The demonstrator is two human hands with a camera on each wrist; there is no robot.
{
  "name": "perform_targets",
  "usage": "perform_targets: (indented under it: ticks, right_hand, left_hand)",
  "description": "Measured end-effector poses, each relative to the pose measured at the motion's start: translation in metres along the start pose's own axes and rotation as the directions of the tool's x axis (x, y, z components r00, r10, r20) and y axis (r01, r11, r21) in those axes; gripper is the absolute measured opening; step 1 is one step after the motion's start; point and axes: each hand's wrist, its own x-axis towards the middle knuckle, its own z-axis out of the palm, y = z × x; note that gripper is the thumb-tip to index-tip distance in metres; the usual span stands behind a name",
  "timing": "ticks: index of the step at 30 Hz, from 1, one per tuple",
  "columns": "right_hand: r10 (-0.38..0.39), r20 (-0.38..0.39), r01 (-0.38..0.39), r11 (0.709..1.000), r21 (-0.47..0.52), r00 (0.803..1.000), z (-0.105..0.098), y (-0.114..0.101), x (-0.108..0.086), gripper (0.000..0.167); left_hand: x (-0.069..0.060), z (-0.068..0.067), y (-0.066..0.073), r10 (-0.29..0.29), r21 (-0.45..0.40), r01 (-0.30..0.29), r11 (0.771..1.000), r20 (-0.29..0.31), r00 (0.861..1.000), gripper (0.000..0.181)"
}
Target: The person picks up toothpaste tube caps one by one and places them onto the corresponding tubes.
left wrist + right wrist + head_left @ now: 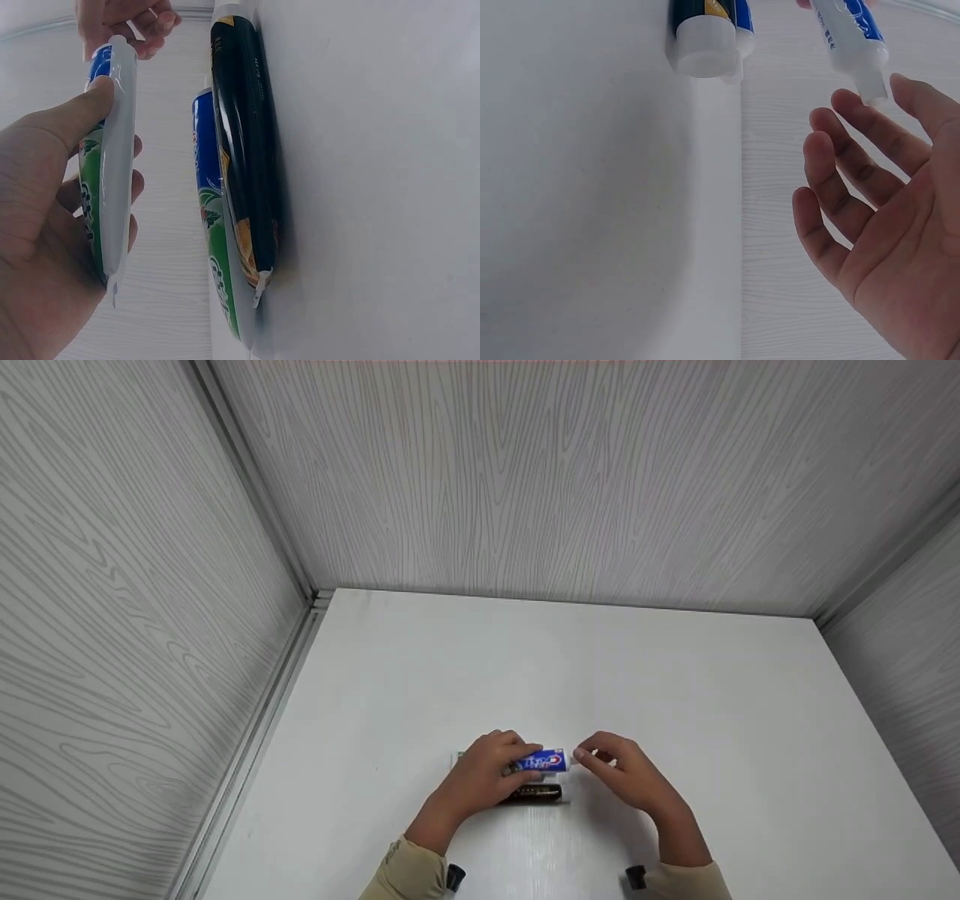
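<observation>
My left hand (480,772) grips a blue, green and white toothpaste tube (118,165) above the table, thumb along its side and fingers behind. The tube's narrow white cap (871,88) points toward my right hand (628,774). In the right wrist view, the right thumb and fingertips lie around that cap with a visible gap, fingers loosely bent. Below the held tube, a black toothpaste tube (244,142) with a white cap lies on the table. Beside it is another blue and green toothpaste tube (204,150), partly hidden by the black one.
The white table (465,660) extends around the tubes. Grey wood-grain panels rise on the left (135,622), at the back (525,480) and on the right (900,682).
</observation>
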Motion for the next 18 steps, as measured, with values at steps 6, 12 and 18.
perform_targets:
  ticks: [6, 12, 18]
  right_hand:
    - [-0.078, -0.034, 0.079, 0.997, 0.015, 0.996, 0.0018, 0.0013, -0.0022, 0.017]
    - [-0.179, -0.055, 0.181, 0.983, 0.035, 0.982, 0.0028, 0.0014, -0.0038, 0.017]
    - [-0.229, -0.065, 0.231, 0.972, 0.030, 0.971, 0.0022, 0.0003, -0.0036, 0.021]
  left_hand:
    - [-0.0015, -0.0006, 0.0000, -0.003, -0.017, 0.003, 1.000, -0.003, 1.000, 0.041]
    - [-0.0021, 0.0001, -0.0006, -0.010, -0.016, 0.010, 1.000, -0.002, 1.000, 0.041]
    - [-0.0024, 0.0001, -0.0008, -0.008, -0.017, 0.008, 1.000, -0.009, 1.000, 0.041]
